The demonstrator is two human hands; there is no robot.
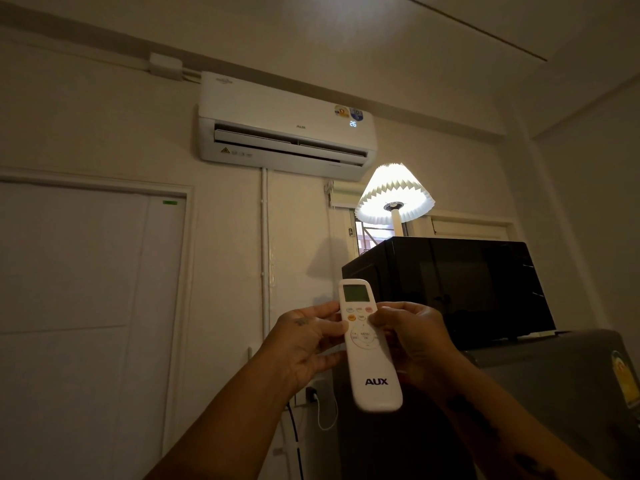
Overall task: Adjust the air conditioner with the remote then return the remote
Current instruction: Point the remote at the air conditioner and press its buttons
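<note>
Head view, only one to go through. White AUX remote [369, 344] held up in the middle, well below and a bit right of the wall-mounted AUX air conditioner [287, 128], screen end aimed up toward it. Left hand [304, 344] wrapped round the remote's left edge, fingers curled behind, thumb lying by the orange button. Right hand [412, 337] clamped on the remote's right edge, thumb tip down on the button rows just under the little screen. So both hands closed on the remote, neither spread.

Air conditioner clearly running: louvre [291, 142] swung open, display [353, 124] glowing 26. Can't tell whether that number is the wanted setting, and can't read the remote's own screen, too dim.

Progress guess: right in the adjusting part, roughly halfway. Remote fetched and aimed, button press looks underway or about to land. Left to do: finish the press, check the unit reacts, then put the remote back. No holder or obvious home spot for it visible anywhere near the air conditioner. Black microwave [446, 289] under the lit pleated lamp [394, 195], below-right of the unit, could be it, pure guess though.
</note>
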